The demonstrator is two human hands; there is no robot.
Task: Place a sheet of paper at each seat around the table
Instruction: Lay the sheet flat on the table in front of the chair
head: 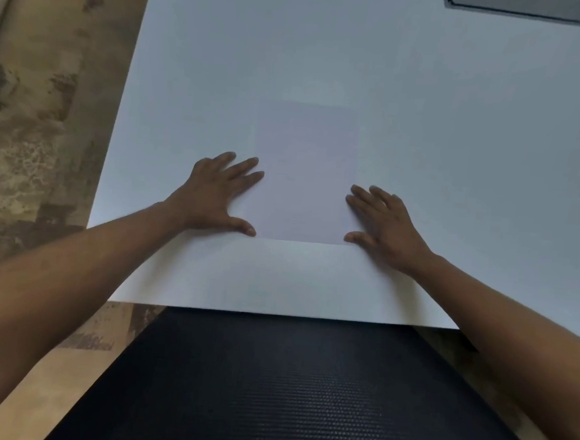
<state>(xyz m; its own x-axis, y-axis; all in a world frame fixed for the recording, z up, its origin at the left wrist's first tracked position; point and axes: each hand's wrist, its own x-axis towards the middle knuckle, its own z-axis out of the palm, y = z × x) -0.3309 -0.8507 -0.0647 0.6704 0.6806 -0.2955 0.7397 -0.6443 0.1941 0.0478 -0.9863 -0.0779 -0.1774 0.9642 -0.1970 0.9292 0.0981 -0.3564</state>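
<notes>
A white sheet of paper (305, 172) lies flat on the white table (459, 128), lengthwise away from me, a little back from the near edge. My left hand (220, 194) rests palm down with spread fingers on the sheet's left edge. On the right edge my right hand (382, 223) lies flat in the same way. Neither hand grips the sheet; fingers and thumbs only touch its borders.
The black mesh back of a chair (290, 391) stands just in front of the table's near edge. A grey panel (516, 5) is set in the tabletop at the far right. Mottled brown floor (42, 116) runs along the table's left side.
</notes>
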